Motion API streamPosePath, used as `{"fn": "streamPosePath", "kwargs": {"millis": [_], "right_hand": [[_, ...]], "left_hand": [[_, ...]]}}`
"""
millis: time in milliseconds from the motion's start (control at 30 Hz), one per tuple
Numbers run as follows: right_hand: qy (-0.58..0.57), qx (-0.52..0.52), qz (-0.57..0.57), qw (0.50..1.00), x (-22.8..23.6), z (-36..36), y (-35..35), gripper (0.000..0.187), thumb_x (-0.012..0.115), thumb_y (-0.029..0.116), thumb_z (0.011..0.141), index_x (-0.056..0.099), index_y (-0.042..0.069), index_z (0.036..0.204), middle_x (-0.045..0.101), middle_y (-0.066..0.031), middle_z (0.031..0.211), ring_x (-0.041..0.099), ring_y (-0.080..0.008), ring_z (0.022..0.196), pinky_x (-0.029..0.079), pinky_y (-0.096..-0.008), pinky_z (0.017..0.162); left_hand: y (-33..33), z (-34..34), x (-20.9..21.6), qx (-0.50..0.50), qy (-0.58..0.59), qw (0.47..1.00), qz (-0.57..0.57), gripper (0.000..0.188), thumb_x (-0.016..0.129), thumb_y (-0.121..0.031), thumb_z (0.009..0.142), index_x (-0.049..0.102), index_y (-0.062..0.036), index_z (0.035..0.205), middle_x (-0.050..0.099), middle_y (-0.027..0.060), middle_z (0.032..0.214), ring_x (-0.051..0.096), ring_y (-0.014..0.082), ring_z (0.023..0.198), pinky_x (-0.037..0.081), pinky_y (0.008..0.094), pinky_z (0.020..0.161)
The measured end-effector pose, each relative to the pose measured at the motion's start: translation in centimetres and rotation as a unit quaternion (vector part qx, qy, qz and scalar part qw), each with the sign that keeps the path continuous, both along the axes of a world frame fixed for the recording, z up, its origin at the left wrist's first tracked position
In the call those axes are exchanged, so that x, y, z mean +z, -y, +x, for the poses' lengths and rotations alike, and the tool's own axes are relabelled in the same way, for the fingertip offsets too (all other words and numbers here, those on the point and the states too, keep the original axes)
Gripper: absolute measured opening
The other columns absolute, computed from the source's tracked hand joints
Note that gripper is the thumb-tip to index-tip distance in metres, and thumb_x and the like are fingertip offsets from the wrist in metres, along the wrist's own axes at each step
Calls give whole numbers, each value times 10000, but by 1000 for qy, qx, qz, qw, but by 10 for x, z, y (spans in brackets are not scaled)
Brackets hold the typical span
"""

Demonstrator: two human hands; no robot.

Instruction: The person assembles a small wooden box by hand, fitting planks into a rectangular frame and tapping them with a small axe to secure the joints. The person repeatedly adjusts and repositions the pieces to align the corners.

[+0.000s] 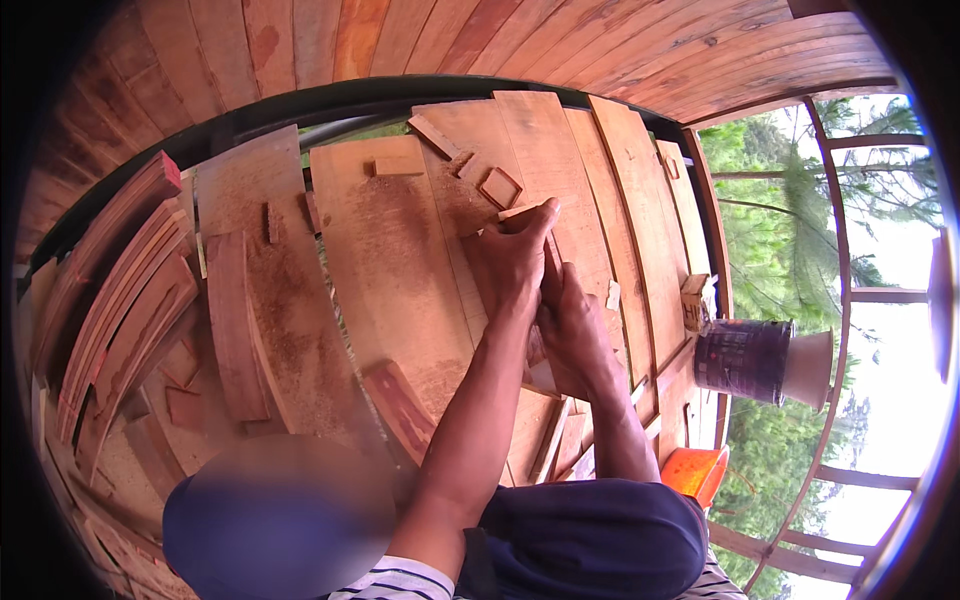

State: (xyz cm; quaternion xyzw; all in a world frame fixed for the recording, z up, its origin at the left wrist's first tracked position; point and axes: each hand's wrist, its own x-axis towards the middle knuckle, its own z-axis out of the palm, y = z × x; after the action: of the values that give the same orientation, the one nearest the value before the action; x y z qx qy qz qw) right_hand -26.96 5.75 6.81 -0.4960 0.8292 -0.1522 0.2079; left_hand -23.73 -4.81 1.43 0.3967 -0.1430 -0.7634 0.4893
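Left hand point(515, 255): you are gripping a wooden piece point(519, 211), fingers curled round it.
Right hand point(573, 312): you are curling it just right of the left; its hold is hidden, cannot tell.
Wooden piece: sitting over the surface point(400, 260), near a small wooden frame point(515, 180).
Far left: curved boards point(125, 290) are lying stacked.

Reddish plank wall point(440, 40), timber-framed opening point(888, 296), green trees point(765, 240) outside, bright daylight, sawdust-strewn boards point(395, 310)

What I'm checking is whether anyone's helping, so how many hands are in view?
2: the left hand, near the picture's middle, and the right hand, just below and right of it. No others show.
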Motion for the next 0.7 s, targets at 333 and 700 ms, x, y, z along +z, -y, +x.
{"fn": "streamPosePath", "kwargs": {"millis": [333,700], "right_hand": [[4,0,4,1000,3,-1,1,347,628,34,877,444,-19,1166,645,-364,905,627,-565,907,514,-608,780],[22,11,-2,1000,-4,-5,-1,356,643,44,878,441,-5,1166,653,-339,879,637,-549,888,504,-600,741]], "left_hand": [[-2,-2,-1,-7,-32,999,10,338,900,-230,781,762,46,921,751,75,862,686,136,752,547,278,728],[0,-1,-20,-36,22,996,-73,245,814,-235,842,759,-6,907,747,31,888,665,103,774,525,270,769]]}}
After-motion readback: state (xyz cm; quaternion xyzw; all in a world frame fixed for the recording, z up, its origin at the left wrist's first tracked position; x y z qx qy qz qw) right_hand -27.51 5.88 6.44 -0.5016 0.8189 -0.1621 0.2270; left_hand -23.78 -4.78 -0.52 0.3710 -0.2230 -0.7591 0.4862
